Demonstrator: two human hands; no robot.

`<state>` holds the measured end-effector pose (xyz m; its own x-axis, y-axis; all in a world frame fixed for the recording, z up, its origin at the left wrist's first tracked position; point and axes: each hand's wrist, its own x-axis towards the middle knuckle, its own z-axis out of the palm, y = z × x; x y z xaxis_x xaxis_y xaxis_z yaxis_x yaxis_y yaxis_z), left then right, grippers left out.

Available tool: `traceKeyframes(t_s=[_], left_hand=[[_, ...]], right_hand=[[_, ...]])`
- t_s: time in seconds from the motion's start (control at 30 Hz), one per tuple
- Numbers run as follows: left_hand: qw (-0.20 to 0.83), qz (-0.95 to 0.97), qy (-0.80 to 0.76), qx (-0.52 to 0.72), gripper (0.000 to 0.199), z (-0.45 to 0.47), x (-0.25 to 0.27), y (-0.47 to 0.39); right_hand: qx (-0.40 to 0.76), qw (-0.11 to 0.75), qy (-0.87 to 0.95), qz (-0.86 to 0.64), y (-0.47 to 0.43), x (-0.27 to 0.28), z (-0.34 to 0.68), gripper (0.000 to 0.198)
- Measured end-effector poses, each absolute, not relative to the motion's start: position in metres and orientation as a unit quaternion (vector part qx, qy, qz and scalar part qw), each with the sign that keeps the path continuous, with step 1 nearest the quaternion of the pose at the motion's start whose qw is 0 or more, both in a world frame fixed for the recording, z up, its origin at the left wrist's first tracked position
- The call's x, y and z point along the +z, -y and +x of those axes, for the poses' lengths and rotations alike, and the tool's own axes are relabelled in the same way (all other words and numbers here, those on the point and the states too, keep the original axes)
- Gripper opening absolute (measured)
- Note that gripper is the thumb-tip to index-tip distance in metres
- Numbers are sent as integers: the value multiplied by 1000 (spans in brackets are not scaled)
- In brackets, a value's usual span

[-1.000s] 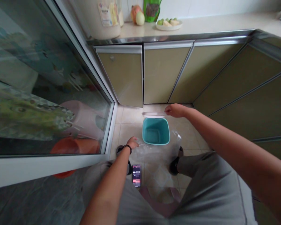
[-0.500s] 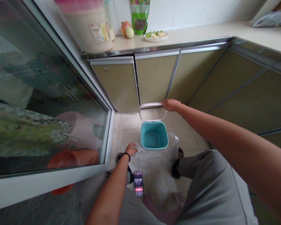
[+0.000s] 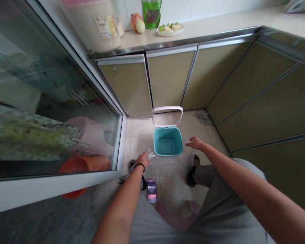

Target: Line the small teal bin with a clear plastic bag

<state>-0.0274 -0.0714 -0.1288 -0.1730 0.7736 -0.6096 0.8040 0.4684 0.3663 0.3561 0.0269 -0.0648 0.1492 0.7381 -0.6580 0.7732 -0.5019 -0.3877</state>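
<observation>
A teal square trash bin (image 3: 168, 149) stands on the tiled floor with its inside showing. Its whitish rim frame (image 3: 167, 108) is tipped up behind it, apart from both hands. My left hand (image 3: 143, 159), with a dark bead bracelet at the wrist, is closed on the edge of a clear plastic bag (image 3: 152, 155) at the bin's near left. The bag's outline over the floor tiles is hard to make out. To the right of the bin my right hand (image 3: 195, 143) hangs with its fingers stretched toward it, holding nothing that I can see.
Cabinets (image 3: 173, 78) line the back and right under a counter with a fruit plate (image 3: 170, 30) and a large container (image 3: 101, 30). A glass door frame (image 3: 120, 142) is on the left. My feet flank the bag; a blurred-out item (image 3: 151, 190) lies between my legs.
My right hand has let go of the rim frame and come down to the bin's right side. The frame stays tipped up. My left hand has closed on the plastic bag.
</observation>
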Motion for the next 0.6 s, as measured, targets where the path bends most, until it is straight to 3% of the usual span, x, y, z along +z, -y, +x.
traceKeyframes(t_s=[0.07, 0.27, 0.47, 0.6], left_hand=[[398, 492, -774, 9, 18, -26, -124, 69], [479, 396, -767, 161, 30, -26, -87, 56], [616, 287, -649, 343, 29, -48, -3, 51], [678, 286, -557, 386, 26, -59, 111, 9]], right_hand=[[-467, 39, -506, 724, -18, -64, 355, 17], [-607, 122, -500, 606, 21, -27, 358, 26], [-790, -13, -432, 435, 59, 20, 363, 29], [-780, -124, -395, 470, 35, 124, 365, 20]])
